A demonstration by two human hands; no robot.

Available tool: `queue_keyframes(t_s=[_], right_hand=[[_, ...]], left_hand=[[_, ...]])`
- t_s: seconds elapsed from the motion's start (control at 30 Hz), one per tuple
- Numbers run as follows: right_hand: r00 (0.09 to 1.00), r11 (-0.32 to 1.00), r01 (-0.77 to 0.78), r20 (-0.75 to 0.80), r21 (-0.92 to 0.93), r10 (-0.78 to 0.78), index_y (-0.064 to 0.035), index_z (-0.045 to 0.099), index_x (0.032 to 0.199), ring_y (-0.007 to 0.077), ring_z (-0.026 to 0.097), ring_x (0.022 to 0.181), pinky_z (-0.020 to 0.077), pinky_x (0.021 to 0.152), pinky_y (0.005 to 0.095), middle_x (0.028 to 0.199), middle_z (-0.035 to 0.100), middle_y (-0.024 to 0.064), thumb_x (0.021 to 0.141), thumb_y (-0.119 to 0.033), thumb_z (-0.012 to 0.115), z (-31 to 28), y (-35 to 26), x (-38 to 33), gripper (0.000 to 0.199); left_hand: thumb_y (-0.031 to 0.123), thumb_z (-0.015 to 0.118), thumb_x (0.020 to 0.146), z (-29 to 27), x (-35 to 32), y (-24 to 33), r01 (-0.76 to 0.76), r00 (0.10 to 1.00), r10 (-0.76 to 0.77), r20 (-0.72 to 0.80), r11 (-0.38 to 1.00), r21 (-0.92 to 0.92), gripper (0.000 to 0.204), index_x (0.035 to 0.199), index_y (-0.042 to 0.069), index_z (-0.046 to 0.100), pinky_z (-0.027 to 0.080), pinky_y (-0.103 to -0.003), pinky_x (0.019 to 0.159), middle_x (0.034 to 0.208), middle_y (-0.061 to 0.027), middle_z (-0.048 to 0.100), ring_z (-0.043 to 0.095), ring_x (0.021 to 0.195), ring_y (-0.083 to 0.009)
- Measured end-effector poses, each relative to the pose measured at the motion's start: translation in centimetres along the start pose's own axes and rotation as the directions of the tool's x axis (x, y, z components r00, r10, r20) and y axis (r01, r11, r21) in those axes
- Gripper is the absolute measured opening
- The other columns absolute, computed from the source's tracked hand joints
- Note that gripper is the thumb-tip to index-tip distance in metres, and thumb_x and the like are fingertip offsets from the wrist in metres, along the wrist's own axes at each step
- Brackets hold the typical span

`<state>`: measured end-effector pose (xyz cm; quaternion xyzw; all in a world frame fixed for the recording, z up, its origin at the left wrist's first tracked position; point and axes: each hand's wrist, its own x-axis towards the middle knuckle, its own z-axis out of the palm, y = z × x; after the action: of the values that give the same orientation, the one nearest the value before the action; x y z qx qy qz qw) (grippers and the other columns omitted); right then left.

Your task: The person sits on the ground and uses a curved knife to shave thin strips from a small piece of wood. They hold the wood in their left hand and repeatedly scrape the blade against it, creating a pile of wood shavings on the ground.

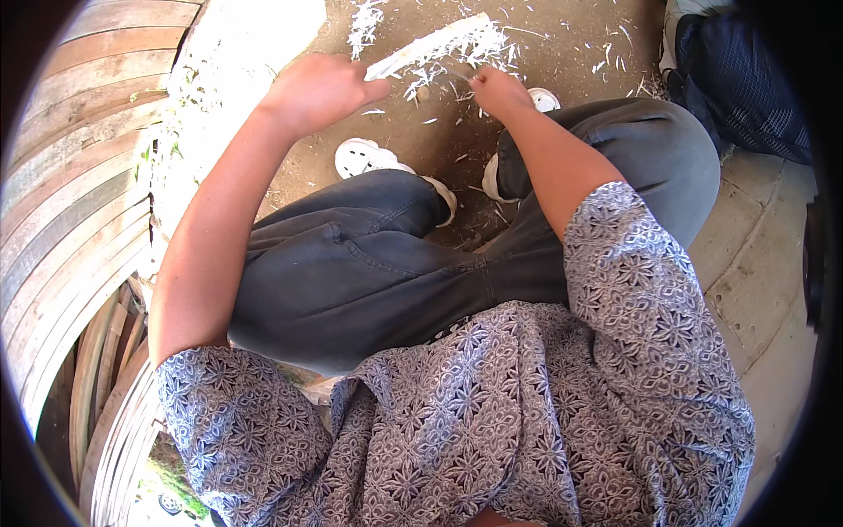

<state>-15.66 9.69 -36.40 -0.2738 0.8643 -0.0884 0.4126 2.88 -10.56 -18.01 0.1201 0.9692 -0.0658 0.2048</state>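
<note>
Gripping one pale strip (435,44) (two hands)

Both bare forearms reached forward and away from the body over the bent knees. The left hand (318,90) was curled into a loose fist, knuckles up, thumb pointing right. The right hand (499,91) was closed too, its wrist bent slightly inward toward the left.

At the left of your frame, curved wooden slats (61,176) stack up. White shoes (364,158) sit on dirt ground (562,61) strewn with pale shavings (364,22); a dark bag (746,79) fills the upper right.
</note>
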Motion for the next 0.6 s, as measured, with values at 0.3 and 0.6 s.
queue_keyframes(t_s=[0.3,0.6], right_hand=[[0.923,0.83,0.364,-0.044,0.423,-0.382,-0.0136,0.071,0.099,0.0242,0.066,0.079,0.0513,0.073,0.0388,0.084,0.069,0.0099,0.089,-0.049,0.068,0.1,-9.4,-3.5,0.037],[1.0,0.998,0.021,-0.009,0.053,-0.021,-0.0135,0.07,0.113,0.0318,0.067,0.107,0.0508,0.093,0.0435,0.112,0.071,0.0133,0.092,-0.045,0.062,-0.1,-2.0,-1.1,0.038]], left_hand=[[0.009,0.056,0.087,0.6,-0.5,-0.5,0.051,0.998,-0.051,-0.036,0.999,0.002,0.023,0.11,0.012,0.056,0.057,-0.041,0.062,0.078,-0.0103,0.067,0.071,0.075,-0.0291],[0.007,0.056,0.087,1.2,-0.6,-0.7,0.081,0.997,-0.081,0.004,0.997,-0.02,0.024,0.11,0.012,0.055,0.057,-0.041,0.061,0.079,-0.0099,0.068,0.071,0.073,-0.0297]])
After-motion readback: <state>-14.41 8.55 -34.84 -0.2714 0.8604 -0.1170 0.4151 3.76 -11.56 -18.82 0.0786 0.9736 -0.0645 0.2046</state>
